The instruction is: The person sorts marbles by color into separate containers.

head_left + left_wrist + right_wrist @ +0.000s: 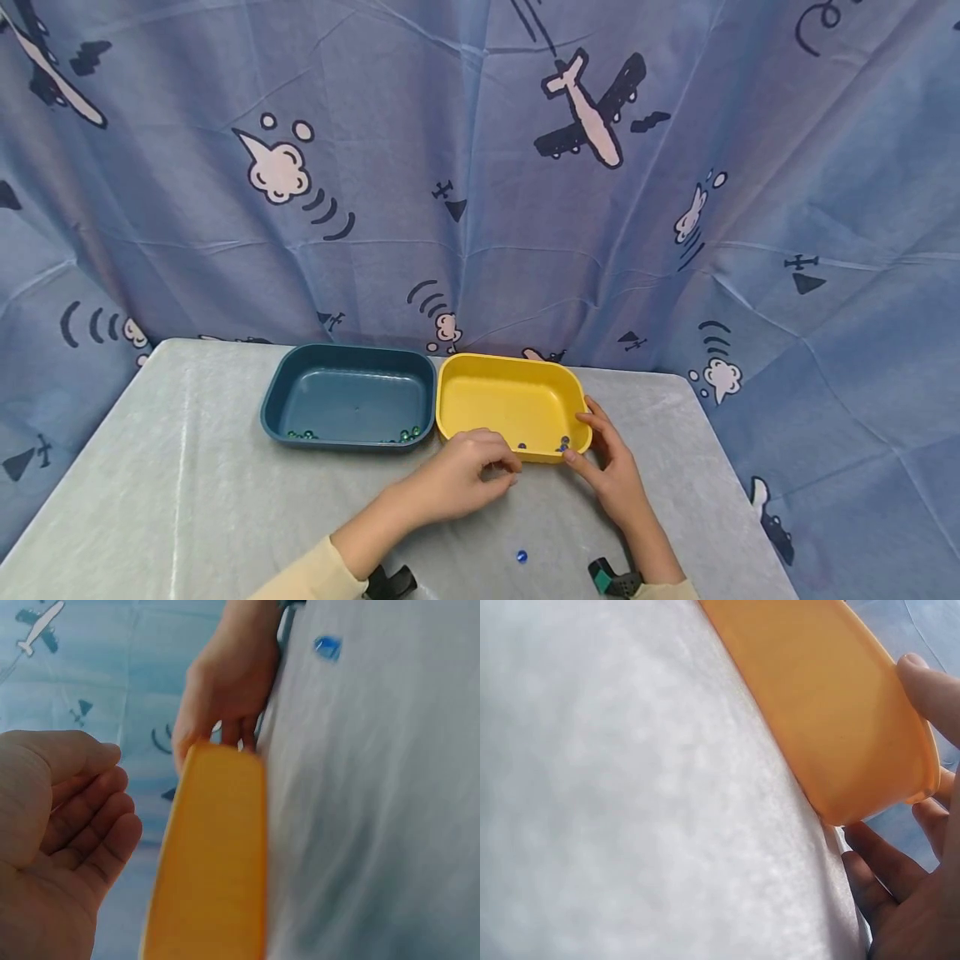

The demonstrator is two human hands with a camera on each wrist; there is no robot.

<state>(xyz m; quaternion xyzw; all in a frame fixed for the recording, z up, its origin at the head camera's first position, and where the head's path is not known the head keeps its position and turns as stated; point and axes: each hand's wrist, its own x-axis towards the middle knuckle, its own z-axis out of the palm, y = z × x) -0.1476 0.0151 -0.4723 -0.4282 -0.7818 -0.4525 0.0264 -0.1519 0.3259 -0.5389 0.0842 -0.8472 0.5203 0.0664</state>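
A yellow tray (517, 400) stands toward the back of the table with several small blue marbles (564, 444) along its front inner edge. My right hand (611, 475) holds the tray's front right corner, thumb at the front rim and fingers round the right side. My left hand (468, 475) hovers by the front left of that tray, fingers loosely curled; the left wrist view shows nothing between thumb and fingers (97, 802). Between the forearms, a single blue marble (522, 556) lies on the table.
A dark teal tray (360, 375) sits directly left of the yellow one, with several green marbles (408, 434) along its front edge. The table (150, 483) has a pale cloth, and a blue patterned curtain (390, 167) hangs behind it.
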